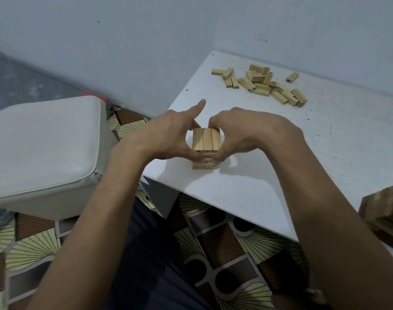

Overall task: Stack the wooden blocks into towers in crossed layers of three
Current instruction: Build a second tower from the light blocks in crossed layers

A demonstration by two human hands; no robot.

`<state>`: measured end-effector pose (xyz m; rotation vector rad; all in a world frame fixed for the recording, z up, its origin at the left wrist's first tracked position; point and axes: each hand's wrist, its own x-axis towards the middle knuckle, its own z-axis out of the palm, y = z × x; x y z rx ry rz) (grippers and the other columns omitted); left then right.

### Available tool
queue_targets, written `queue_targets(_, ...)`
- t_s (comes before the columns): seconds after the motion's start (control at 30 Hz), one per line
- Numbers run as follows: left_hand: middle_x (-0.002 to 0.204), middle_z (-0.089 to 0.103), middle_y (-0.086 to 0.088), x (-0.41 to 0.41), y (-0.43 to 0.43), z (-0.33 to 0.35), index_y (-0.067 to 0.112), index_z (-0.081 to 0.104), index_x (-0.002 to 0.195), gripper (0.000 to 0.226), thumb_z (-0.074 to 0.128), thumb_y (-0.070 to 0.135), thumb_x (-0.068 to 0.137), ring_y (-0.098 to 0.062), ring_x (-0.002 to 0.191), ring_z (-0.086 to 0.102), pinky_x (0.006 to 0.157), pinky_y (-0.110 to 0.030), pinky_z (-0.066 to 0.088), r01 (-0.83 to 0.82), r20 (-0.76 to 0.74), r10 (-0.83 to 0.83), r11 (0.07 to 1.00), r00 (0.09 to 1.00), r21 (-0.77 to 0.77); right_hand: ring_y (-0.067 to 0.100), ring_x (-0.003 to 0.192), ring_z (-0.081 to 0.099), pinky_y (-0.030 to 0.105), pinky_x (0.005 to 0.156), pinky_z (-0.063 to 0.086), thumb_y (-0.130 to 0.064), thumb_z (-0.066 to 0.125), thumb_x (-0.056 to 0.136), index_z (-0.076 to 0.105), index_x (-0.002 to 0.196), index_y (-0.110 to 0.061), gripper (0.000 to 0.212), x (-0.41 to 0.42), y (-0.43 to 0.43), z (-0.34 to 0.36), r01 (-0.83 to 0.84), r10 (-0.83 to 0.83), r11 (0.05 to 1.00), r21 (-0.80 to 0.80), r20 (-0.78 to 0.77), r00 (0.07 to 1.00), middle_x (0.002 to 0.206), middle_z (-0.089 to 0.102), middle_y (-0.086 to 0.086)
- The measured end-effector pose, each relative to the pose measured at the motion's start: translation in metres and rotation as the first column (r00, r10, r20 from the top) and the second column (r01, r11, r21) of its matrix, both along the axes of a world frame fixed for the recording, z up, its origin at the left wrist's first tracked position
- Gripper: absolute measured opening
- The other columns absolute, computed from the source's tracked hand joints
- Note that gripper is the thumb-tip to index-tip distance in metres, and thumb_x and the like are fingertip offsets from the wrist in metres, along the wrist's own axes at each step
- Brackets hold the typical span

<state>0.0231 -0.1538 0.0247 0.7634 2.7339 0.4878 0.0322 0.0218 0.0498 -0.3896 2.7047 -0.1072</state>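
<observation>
Head view, looking down: a small tower (206, 148) of pale wooden blocks stands on the white table (280, 166), near the table's left front corner and well apart from everything else on it. Its top layer is three blocks laid side by side, long edges running away from the person, so that the top forms a neat square with two thin seams. Below it the layers alternate in direction, and small dark numbers show on the block ends facing the camera (most too small to read).

Both hands close on the tower from either side. The left hand (166, 135) has its thumb against the near left corner partway down and a finger curled behind the far edge, while its index finger sticks out straight, clear of the wood. The right hand (247, 133) wraps round the right side, thumb tip touching the near right corner low down, fingers curled over the far top edge.

At the far side of the table lie the loose blocks (265, 85), a scattered heap with a few strays beside it. A second stack (383, 211) shows blurred at the right edge. Left of the table sits a pale cushioned stool (45, 148) on a patterned floor (224, 242).
</observation>
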Motion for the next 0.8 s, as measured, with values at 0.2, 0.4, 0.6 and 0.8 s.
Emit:
queue_targets(0.2,0.143,0.054,0.007,-0.0013,-0.0003,-0.0006,0.029,0.002,0.158,0.115,0.080,0.049,0.076,-0.016,0.126,0.047,0.091,-0.028,0.040,0.005,-0.018,-0.005,1.000,1.000,-0.016,0.018,0.097,0.056,0.027,0.059,0.038,-0.045,0.081,0.074,0.056,0.118,-0.022,0.055,-0.0007,0.0007,-0.0019,0.009,-0.009,0.999,-0.031,0.005,1.000,0.108,0.058,-0.002)
queue_targets(0.4,0.140,0.056,0.006,-0.0023,0.0000,-0.0012,0.030,0.003,0.158,0.117,0.081,0.049,0.074,-0.015,0.128,0.049,0.101,-0.039,0.045,0.010,-0.016,-0.010,1.000,1.000,-0.016,0.017,0.095,0.053,0.026,0.057,0.035,-0.043,0.080,0.076,0.056,0.120,-0.022,0.055,-0.0003,0.0007,-0.0009,0.013,-0.013,0.999,-0.049,0.017,1.000,0.101,0.055,-0.005)
queue_targets(0.6,0.139,0.057,0.011,-0.0012,0.0003,0.0004,0.032,0.001,0.158,0.117,0.082,0.046,0.074,-0.011,0.130,0.048,0.102,-0.034,0.043,0.025,-0.007,-0.025,0.999,1.000,0.045,0.016,0.096,0.052,0.026,0.057,0.035,-0.045,0.079,0.076,0.054,0.126,-0.023,0.060,0.0011,0.0018,0.0017,0.018,-0.017,0.997,-0.070,0.018,1.000,0.106,0.055,-0.004)
queue_targets(0.8,0.137,0.058,0.013,-0.0016,0.0021,-0.0012,0.032,0.003,0.158,0.114,0.080,0.045,0.076,-0.011,0.128,0.048,0.090,-0.026,0.040,0.018,-0.029,-0.017,0.998,0.999,0.054,0.014,0.089,0.053,0.027,0.056,0.036,-0.044,0.079,0.076,0.056,0.120,-0.023,0.055,0.0016,0.0025,-0.0007,0.021,-0.020,0.997,-0.077,0.016,1.000,0.092,0.053,-0.008)
